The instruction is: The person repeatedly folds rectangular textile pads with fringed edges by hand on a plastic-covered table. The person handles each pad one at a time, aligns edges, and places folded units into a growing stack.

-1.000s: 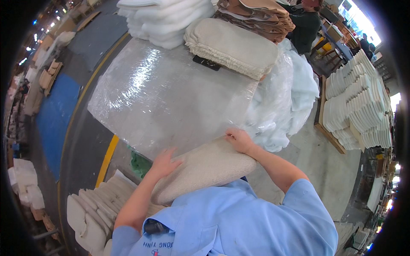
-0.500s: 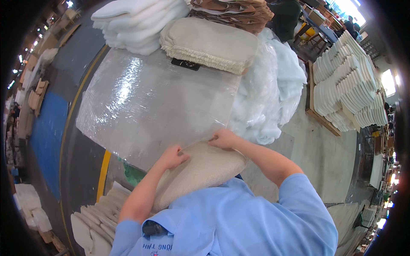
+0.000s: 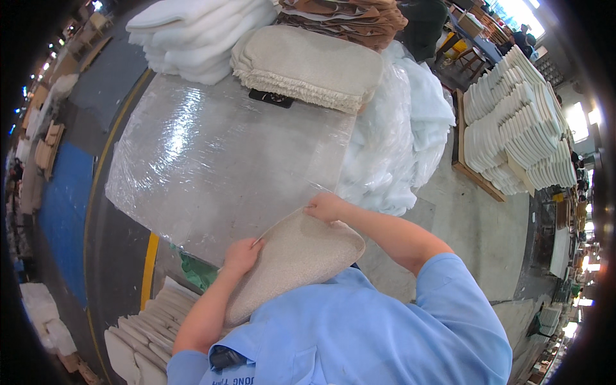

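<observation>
A beige, rounded fabric-covered cushion (image 3: 301, 253) leans against my body at the near edge of the plastic-wrapped work surface (image 3: 218, 154). My left hand (image 3: 242, 256) pinches its upper edge on the left. Further right along that same edge, my right hand (image 3: 325, 208) also grips the fabric, fingers closed. Between the two hands the edge runs taut. Beyond, on the surface, lies a folded stack of beige fabric pieces (image 3: 308, 64) with fringed edges. A flat black object (image 3: 271, 98) sticks out from under that stack.
White padding sheets (image 3: 199, 38) and brown fabric pieces (image 3: 340, 22) are piled at the back. Bagged white fibre (image 3: 398, 141) bulges on the right. A pallet of stacked white pads (image 3: 516, 128) stands farther right. Beige cushions (image 3: 151, 333) are stacked at my lower left.
My left hand has moved slightly left and down, and more of the cushion's face shows. The edge between my hands has been drawn straighter. My right hand has shifted slightly left.
</observation>
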Motion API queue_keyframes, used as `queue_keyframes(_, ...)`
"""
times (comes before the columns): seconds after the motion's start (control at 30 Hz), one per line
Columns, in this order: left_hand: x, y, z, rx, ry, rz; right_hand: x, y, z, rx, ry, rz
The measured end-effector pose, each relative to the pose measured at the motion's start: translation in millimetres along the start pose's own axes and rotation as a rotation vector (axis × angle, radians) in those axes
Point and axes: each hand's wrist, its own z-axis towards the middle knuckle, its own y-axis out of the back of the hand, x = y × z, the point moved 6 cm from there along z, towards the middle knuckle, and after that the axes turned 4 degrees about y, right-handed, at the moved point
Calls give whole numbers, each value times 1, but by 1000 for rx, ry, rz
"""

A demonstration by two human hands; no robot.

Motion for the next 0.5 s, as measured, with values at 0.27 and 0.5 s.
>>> queue_keyframes(0.27, -6, -5, 0, -173, 100, 136, 12, -19, -5, -139, 16, -222)
queue_keyframes(0.5, 3, 6, -7, -152, -83, -11, 12, 2, -10, -250, 59, -103)
